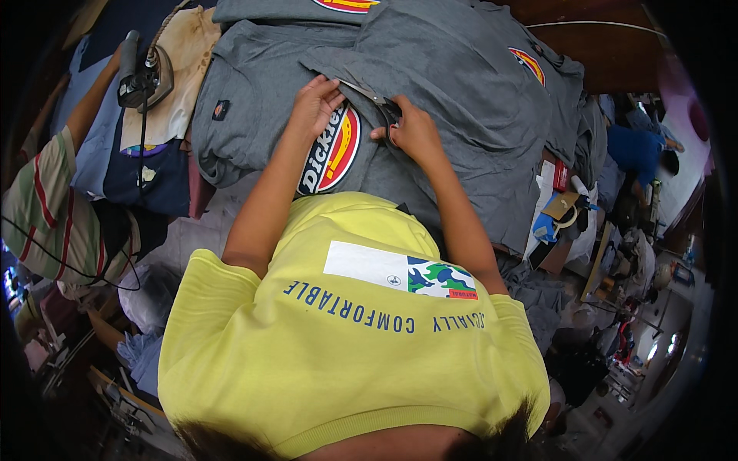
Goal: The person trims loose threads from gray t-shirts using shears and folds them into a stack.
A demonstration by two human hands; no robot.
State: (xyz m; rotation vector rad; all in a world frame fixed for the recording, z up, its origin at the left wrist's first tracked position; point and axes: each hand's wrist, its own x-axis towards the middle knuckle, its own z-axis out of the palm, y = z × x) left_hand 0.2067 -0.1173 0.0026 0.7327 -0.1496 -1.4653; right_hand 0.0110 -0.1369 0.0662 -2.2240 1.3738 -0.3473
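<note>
Grey garments [261, 138] are piled on the table in front of me, with large oval red, yellow and white prints [342, 154] on them. My right hand [415, 132] holds dark-handled scissors [360, 91], its fingers around the handles. The blades point left and away, toward the fingertips of my left hand [315, 107]. That hand is closed in a pinch on grey fabric at the blade tips, above one oval print. Whether the tips touch a thread or the cloth itself is too small to tell.
At left, a co-worker in a striped shirt [50, 207] reaches toward an iron [157, 81] on stained cloth [192, 58]. Its cord hangs down over folded blue garments [96, 146]. On the right are a red box [560, 175] and a tape dispenser [547, 227]. Another person in blue [634, 150] is farther right.
</note>
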